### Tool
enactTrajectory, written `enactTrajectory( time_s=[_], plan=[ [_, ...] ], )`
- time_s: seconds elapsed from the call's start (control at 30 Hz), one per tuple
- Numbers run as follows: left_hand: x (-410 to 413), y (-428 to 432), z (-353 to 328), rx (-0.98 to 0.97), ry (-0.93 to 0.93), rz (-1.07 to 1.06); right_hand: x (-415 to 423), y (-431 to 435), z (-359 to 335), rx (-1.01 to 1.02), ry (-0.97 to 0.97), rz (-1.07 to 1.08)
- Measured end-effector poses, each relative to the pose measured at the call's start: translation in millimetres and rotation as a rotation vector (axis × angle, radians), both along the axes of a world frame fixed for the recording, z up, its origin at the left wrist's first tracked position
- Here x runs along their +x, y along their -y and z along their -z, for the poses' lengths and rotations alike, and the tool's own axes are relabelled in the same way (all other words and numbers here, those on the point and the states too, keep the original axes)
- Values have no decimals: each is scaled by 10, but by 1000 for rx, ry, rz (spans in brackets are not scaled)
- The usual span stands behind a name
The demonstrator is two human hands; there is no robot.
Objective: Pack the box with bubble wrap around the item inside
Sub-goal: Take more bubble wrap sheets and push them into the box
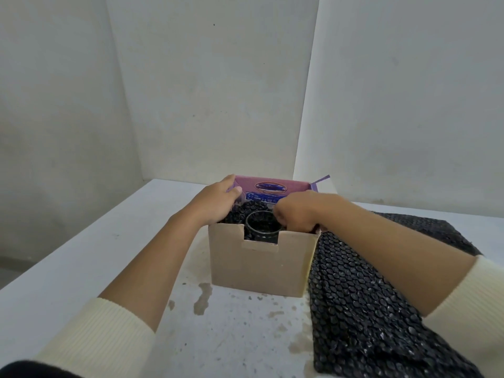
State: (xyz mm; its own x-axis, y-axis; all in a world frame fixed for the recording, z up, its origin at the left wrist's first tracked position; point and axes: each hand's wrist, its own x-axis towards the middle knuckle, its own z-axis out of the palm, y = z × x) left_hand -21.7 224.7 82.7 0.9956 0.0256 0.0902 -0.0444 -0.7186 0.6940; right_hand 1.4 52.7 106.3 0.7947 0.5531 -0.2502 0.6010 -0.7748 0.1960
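Note:
A brown cardboard box [259,266] stands open on the white table, its pink and purple inner flap at the back. Inside it a clear glass [263,227] stands upright with black bubble wrap [252,210] packed behind and to its left. My left hand [218,201] rests on the box's far left corner, thumb on the flap, fingers down among the wrap. My right hand [297,214] is curled into the box's right side, pressing black wrap down beside the glass. Its fingertips are hidden inside the box.
A large sheet of black bubble wrap [368,290] lies on the table [81,255] to the right of the box, under my right forearm. Brown stains mark the table in front of the box. White walls enclose the table at the back and right.

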Motion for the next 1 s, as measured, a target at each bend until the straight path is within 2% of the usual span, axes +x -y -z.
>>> enactTrajectory(
  time_s=[0.1,0.2,0.43,0.63,0.8,0.93,1.0],
  plan=[
    [33,-22,18,-38,14,-8,83,-63,-111,222,-173,-125],
    [69,-42,44,-94,8,-23,136,-239,-11,116,-192,-300],
    [74,-43,66,-84,19,-15,156,-398,94,17,-350,-279],
    [63,-15,53,-39,12,-22,146,-372,153,-108,-238,-240],
    [33,0,21,-12,2,-31,129,-359,250,-69,-207,-242],
    [1,10,0,28,-6,-29,101,-297,194,54,-225,-244],
    [-3,18,-17,51,-13,-27,76,-288,183,32,-217,-239]
  ],
)
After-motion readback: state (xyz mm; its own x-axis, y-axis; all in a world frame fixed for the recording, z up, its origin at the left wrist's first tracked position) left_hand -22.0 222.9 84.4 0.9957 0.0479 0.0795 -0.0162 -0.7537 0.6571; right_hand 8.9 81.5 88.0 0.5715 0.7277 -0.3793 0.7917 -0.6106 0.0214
